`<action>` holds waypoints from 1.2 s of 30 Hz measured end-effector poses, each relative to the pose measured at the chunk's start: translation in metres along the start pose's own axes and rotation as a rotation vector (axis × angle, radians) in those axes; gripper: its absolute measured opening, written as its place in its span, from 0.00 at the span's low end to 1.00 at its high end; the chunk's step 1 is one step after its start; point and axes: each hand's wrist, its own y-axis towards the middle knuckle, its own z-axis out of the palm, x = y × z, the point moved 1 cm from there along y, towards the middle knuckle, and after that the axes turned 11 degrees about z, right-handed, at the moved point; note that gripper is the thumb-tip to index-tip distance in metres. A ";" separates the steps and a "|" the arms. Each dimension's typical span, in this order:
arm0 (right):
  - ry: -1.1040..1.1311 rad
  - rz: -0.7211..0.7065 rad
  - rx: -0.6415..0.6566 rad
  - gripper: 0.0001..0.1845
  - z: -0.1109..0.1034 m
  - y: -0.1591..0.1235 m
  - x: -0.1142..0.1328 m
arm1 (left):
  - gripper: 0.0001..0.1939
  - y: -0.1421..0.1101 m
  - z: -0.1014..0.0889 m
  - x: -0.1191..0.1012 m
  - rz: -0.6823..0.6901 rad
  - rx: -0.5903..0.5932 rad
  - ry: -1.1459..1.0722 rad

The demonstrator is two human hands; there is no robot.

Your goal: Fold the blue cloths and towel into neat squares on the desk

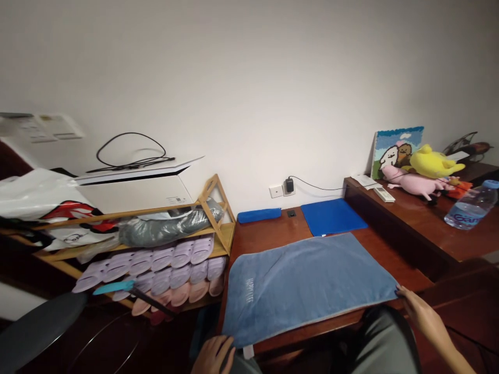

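Note:
A grey-blue towel [307,283] with white lettering near its left end lies spread out on the reddish-brown wooden desk [257,236]. My left hand [215,355] is at the towel's near left corner, fingers curled against it, beside a small white tag. At the near right corner, my right hand [419,307] pinches the towel's edge between thumb and fingers. Behind the towel lie a folded blue cloth [333,216] and a narrow blue strip of cloth [259,215].
To the left stands a wooden rack [222,228] with rows of slippers [181,254] and a white box [136,192] on top. A raised ledge [432,228] on the right holds plush toys [413,182], a remote [384,194] and a water bottle [470,208]. A plugged-in charger [289,184] trails a cable.

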 end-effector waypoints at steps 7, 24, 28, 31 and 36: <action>-0.020 -0.056 -0.049 0.13 -0.008 -0.008 -0.014 | 0.23 0.033 -0.012 0.008 -0.065 0.069 -0.024; -0.330 -0.356 0.381 0.31 0.183 0.092 0.254 | 0.22 0.108 0.027 0.069 -0.326 -0.126 -0.141; -0.426 -0.288 0.439 0.32 0.219 0.092 0.263 | 0.23 0.176 0.060 0.105 -0.400 -0.099 -0.137; -0.422 -0.289 0.422 0.32 0.227 0.094 0.251 | 0.24 0.195 0.085 0.118 -0.385 -0.028 -0.124; -0.419 -0.220 0.322 0.31 0.200 0.124 0.200 | 0.25 0.184 0.104 0.128 -0.333 -0.011 -0.080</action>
